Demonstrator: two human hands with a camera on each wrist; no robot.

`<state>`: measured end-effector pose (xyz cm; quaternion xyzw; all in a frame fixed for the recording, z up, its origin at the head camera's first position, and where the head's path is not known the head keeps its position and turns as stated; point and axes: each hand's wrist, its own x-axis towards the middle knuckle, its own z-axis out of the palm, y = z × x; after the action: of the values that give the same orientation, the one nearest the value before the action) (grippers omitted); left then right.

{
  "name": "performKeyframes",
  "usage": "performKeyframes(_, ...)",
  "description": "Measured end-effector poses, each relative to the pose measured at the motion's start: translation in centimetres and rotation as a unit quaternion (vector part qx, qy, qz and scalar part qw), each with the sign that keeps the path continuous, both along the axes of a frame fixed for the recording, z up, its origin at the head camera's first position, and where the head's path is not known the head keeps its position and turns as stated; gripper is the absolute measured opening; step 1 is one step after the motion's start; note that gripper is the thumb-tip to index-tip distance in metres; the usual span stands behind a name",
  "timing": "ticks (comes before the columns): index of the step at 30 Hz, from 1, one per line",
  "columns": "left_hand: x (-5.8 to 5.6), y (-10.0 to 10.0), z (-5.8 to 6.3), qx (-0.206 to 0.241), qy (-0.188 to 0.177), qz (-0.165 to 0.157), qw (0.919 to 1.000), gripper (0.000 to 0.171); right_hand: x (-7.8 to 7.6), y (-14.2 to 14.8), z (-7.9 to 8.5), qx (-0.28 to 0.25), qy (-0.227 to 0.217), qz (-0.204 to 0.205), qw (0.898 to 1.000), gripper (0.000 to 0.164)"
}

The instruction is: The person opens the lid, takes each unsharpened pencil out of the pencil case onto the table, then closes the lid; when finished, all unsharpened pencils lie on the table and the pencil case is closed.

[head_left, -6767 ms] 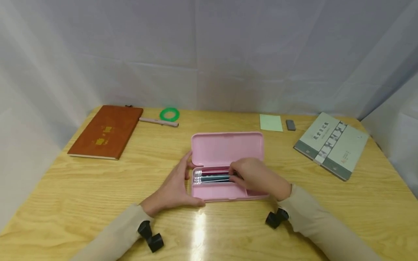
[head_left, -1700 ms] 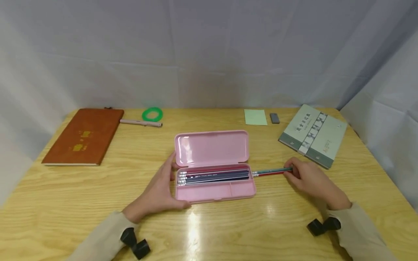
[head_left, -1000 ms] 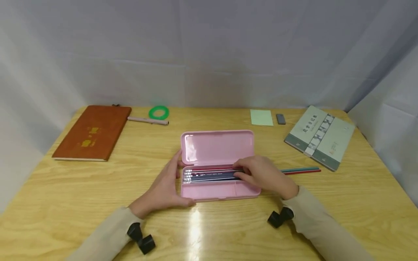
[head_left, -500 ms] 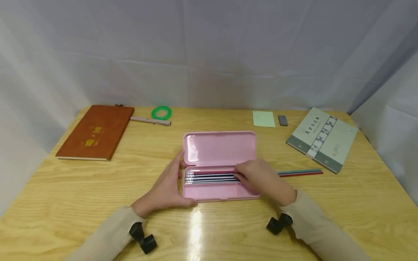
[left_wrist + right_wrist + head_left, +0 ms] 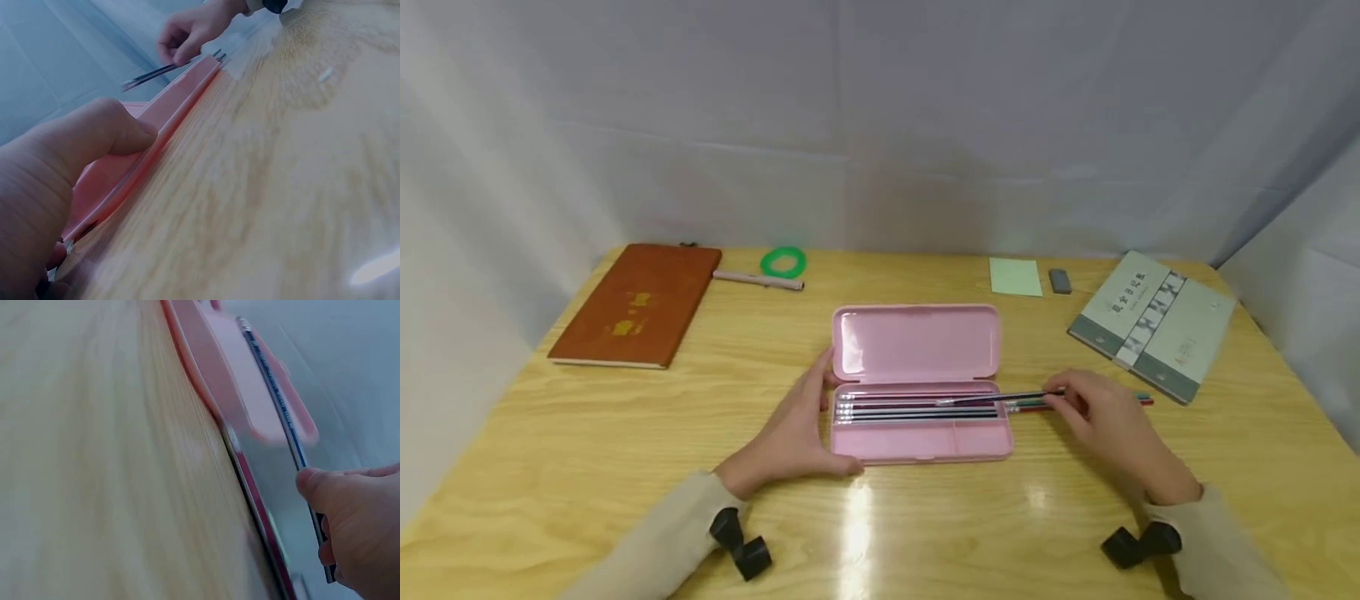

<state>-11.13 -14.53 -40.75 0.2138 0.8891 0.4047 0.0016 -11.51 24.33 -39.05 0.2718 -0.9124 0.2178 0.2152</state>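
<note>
An open pink pencil case (image 5: 887, 443) lies on the table, its lid (image 5: 917, 343) tipped back. My left hand (image 5: 793, 433) holds its left end, thumb over the front edge (image 5: 134, 134). Several pencils (image 5: 895, 414) with silver ferrules lie in the long back compartment. My right hand (image 5: 1101, 421) pinches a dark, silver-striped pencil (image 5: 275, 394) by its far end, right of the case. That pencil slants up, its eraser end over the case. Beneath the right hand, a green and a red pencil (image 5: 1145, 401) lie on the table, partly hidden by it.
A brown notebook (image 5: 640, 308), a pale pen (image 5: 758, 280) and a green tape ring (image 5: 783, 262) lie at the back left. Sticky notes (image 5: 1015, 277), a grey eraser (image 5: 1060, 281) and a grey-green notebook (image 5: 1157, 321) lie at the back right. A white curtain (image 5: 917, 125) hangs behind.
Green and red pencils were taken out and laid right of the case. My right hand then returned to the case and has now drawn a dark pencil up and rightward. The left hand stays.
</note>
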Motion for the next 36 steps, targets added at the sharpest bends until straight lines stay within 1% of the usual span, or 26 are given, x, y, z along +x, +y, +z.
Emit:
performKeyframes(4, 0.1, -0.4, 0.2, -0.009, -0.004, 0.012, 0.9999, 0.144, 1.2, 3.6, -0.5, -0.008, -0.010, -0.044, 0.999, 0.023)
performKeyframes(7, 0.0, -0.7, 0.2, -0.011, -0.004, 0.014, 0.9998, 0.144, 1.8, 5.6, -0.8, -0.006, -0.018, -0.065, 0.998, 0.024)
performKeyframes(10, -0.1, -0.8, 0.2, -0.013, -0.001, 0.014, 0.9998, 0.144, 2.0, 6.8, -1.1, 0.011, -0.031, -0.070, 0.997, 0.023)
performKeyframes(13, -0.2, -0.8, 0.2, -0.014, -0.002, 0.015, 0.9998, 0.144, 1.9, 7.2, -1.2, 0.022, -0.053, -0.066, 0.996, 0.021)
performKeyframes(17, -0.2, -0.8, 0.1, -0.012, -0.003, 0.015, 0.9998, 0.144, 1.6, 6.6, -1.2, 0.018, -0.071, -0.059, 0.996, 0.018)
performKeyframes(21, -0.2, -0.8, -0.1, -0.012, 0.000, 0.012, 0.9999, 0.143, 1.2, 5.6, -1.2, 0.015, -0.057, -0.045, 0.997, 0.022)
performKeyframes(25, -0.3, -0.6, -0.3, -0.009, 0.006, 0.008, 0.9999, 0.144, 0.7, 4.5, -1.4, 0.012, -0.056, -0.028, 0.998, 0.024)
performKeyframes(29, -0.1, -0.2, -0.5, -0.005, 0.001, 0.004, 1.0000, 0.144, 0.6, 2.9, -1.2, 0.008, -0.091, -0.012, 0.996, 0.020)
performKeyframes(32, 0.0, 0.0, -0.6, -0.006, 0.000, 0.000, 1.0000, 0.143, 0.3, 1.3, -0.8, 0.015, -0.117, -0.005, 0.993, 0.019)
performKeyframes(36, -0.1, 0.1, -0.4, -0.006, 0.007, -0.002, 1.0000, 0.143, -0.8, -1.0, -0.4, 0.020, -0.122, 0.018, 0.992, 0.017)
